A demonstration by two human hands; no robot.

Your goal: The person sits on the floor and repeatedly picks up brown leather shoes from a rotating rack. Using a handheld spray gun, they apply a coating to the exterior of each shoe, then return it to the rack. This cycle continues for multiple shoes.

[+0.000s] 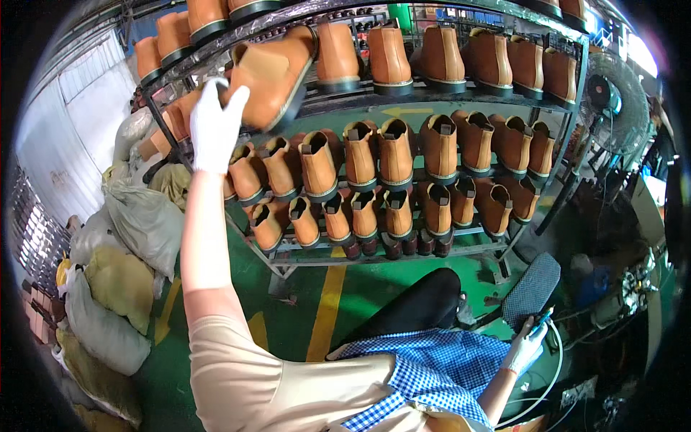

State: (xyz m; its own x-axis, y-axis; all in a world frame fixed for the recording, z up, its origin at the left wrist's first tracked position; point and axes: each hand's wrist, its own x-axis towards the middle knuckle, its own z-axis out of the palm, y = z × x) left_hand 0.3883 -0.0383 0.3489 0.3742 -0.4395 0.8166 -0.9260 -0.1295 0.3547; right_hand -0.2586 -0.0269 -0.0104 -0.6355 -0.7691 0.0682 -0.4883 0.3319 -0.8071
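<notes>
Left hand [216,129]: white glove, gripping a tan boot [266,79], tilted, a bit blurred, by the upper shelves.
Right hand [524,351]: white glove, low right, around a small tool [544,317]; details too small to tell.
Hose [559,353]: white, curves down beside right hand.
Rack [331,261]: metal, rows of tan boots [396,155], dark red shoes [393,247] at bottom.
Fan [604,95]: right of rack.
Sacks [119,284]: piled along left.
Floor [295,291]: green, yellow markings [330,302].

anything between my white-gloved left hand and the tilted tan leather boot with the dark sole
Nothing visible: the white-gloved left hand already grips the tilted tan leather boot. The dark metal shelf and its upright tan boots stand behind, not between.
</notes>
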